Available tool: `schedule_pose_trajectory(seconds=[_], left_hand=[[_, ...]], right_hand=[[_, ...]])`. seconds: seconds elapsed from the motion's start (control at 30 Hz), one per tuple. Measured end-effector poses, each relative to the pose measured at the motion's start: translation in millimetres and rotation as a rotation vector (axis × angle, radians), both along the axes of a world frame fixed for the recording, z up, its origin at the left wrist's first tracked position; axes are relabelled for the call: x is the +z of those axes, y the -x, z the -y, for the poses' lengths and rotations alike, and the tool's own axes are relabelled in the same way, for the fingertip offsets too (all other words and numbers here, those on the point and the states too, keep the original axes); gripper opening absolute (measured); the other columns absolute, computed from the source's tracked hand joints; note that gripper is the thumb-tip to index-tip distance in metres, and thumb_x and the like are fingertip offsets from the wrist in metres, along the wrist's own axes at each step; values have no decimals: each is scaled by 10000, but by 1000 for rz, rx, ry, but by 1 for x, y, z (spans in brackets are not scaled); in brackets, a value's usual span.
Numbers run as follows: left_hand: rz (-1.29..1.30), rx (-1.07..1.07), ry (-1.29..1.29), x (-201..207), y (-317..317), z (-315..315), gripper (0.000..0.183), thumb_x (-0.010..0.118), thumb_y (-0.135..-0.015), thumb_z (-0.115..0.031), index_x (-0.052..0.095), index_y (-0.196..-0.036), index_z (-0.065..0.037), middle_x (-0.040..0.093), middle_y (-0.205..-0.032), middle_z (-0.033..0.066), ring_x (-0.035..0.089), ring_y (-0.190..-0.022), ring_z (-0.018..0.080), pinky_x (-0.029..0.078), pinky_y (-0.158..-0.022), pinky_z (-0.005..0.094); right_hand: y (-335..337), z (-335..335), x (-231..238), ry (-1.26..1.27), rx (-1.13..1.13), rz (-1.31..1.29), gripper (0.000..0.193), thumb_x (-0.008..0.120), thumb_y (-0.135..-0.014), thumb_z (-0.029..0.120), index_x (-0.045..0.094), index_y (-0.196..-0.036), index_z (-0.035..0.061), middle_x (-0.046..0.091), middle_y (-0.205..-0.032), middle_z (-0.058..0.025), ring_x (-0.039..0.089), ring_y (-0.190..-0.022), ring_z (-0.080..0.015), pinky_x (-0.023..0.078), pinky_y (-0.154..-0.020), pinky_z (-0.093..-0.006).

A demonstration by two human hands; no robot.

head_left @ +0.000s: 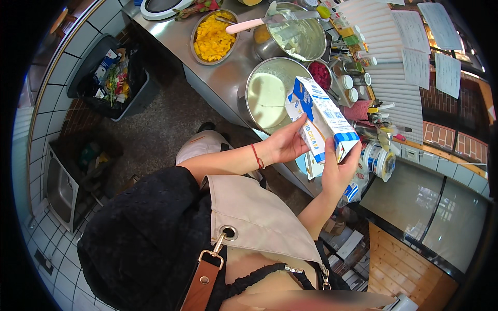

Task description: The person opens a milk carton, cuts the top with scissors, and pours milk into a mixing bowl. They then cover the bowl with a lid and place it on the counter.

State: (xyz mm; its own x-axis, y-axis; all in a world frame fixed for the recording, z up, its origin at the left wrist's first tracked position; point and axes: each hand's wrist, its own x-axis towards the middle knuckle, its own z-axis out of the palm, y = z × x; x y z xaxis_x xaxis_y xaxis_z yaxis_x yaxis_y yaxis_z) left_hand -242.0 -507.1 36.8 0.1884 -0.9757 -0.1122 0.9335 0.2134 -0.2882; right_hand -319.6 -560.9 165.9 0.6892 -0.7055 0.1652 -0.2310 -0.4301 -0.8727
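Observation:
A white and blue cream carton (pixel 324 116) is tilted, its far end at the rim of a steel mixing bowl (pixel 244 96). My left hand (pixel 289 140) supports the carton's near left side, fingers curled against it; a red string circles that wrist. Around the carton's near end, my right hand (pixel 342 165) is closed with the thumb along its side. Pale liquid cream (pixel 265 96) lies in the bowl, and a thin pale streak runs from the carton's end toward it. The carton's opening is hard to make out.
On the steel counter (pixel 210 83) stand a bowl of diced yellow fruit (pixel 213 37), a larger bowl of whipped cream (pixel 296 39) with a pink-handled spatula (pixel 246 25) across it, and a bowl of dark red fruit (pixel 319 74). Jars (pixel 353 95) line the back. A bin (pixel 137 98) stands left.

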Motion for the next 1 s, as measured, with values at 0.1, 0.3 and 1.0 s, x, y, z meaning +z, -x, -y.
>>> schedule_pose_trajectory(seconds=[0.1, 0.3, 1.0], left_hand=[[-10, 3, -3, 1, 1, 0, 443, 466, -1034, -372, 440, -1371, -86, 567, -1342, 90, 580, -1214, 214, 473, -1060, 383], [54, -1, -4, 8, 5, -4, 455, 548, -1003, -364, 446, -1344, -80, 585, -1296, 103, 582, -1197, 231, 486, -1043, 406], [318, -428, -402, -22, 10, -46, 388, 464, -860, -1, 440, -1234, -101, 539, -1304, 123, 532, -1226, 285, 399, -1049, 477]], right_hand=[[0, 1, 0, -6, 1, 0, 450, 681, -910, 62, 473, -1301, -20, 586, -1173, -88, 552, -1047, -135, 442, -919, -281], [4, 3, -3, 10, -35, 6, 476, 676, -894, 19, 452, -1312, -33, 569, -1205, -131, 556, -1105, -181, 440, -957, -320], [38, 6, -21, 244, 56, -122, 364, 741, -814, 58, 522, -1088, -41, 688, -919, -166, 683, -893, -184, 516, -757, -325]])
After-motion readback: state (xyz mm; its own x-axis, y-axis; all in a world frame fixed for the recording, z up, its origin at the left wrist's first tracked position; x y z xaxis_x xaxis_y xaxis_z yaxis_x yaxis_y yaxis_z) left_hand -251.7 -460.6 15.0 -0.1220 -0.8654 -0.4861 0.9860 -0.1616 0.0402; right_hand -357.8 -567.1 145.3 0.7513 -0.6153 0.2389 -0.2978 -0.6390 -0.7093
